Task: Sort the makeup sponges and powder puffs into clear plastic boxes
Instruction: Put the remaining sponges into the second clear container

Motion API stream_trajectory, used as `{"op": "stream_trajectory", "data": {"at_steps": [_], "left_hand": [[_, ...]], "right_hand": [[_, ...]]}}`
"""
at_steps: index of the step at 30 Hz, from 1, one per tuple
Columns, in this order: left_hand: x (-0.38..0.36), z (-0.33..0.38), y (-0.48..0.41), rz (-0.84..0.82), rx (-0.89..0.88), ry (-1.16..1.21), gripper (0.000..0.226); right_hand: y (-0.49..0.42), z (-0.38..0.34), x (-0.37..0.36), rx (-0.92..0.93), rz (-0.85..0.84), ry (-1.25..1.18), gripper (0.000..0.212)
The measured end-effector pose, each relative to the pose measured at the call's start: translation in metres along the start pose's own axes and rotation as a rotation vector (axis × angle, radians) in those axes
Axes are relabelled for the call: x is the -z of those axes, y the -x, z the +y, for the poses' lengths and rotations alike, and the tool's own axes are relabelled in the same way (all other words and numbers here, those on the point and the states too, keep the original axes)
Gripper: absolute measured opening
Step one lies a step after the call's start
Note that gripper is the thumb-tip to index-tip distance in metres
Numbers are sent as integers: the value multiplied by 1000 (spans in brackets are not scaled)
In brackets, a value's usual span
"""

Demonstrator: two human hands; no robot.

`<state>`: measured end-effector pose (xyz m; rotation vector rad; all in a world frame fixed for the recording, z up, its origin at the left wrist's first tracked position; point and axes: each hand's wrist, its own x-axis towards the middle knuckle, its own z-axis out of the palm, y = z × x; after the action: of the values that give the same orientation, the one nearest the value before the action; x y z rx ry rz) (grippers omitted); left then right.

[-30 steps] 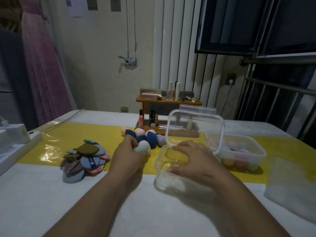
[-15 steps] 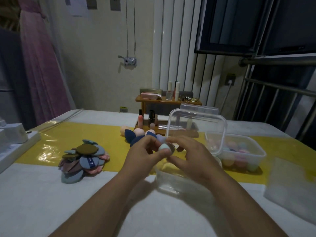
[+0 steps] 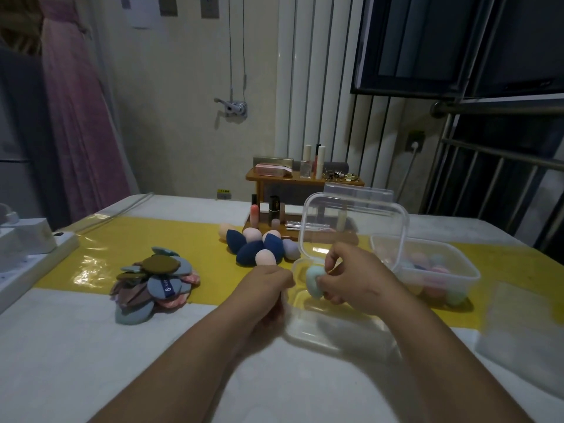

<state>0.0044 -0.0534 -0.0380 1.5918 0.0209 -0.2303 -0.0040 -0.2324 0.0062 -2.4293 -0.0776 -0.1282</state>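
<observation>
Mint-green makeup sponge [image 3: 314,282] pinched by fingers of right hand [image 3: 357,279], held over open clear box [image 3: 329,337] at near centre of counter [image 3: 91,361]. Left hand [image 3: 265,285] curled at box's left rim; grip unclear. Sponge pile [image 3: 259,248] farther back, powder puffs [image 3: 152,279] left, filled box [image 3: 464,279] right.
</observation>
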Motion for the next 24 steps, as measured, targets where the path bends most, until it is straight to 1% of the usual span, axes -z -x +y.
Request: {"op": "stream_trajectory", "data": {"at_steps": [4,7,10,13,17,21,24], "left_hand": [[1,-1,-3,-61,9,12,25],[0,-4,-5,-94,6,35,30],[1,-6,-7,-113,-14,20,24],[1,-7,-8,-141,-2,74,20],[1,-8,-10,-109,7,57,17],[0,-7,-9,-104,8,57,17],[0,-8,-10,-116,-4,67,16]], "right_hand": [[-3,-1,-6,26,-45,51,13],[-4,-1,-10,51,-59,181,16],[-5,-2,-16,59,-64,269,15],[-5,-2,-18,50,-90,289,11],[-4,0,-18,35,-88,275,21],[-4,-2,-19,44,-48,300,22],[-4,-2,-19,45,-74,306,20]]}}
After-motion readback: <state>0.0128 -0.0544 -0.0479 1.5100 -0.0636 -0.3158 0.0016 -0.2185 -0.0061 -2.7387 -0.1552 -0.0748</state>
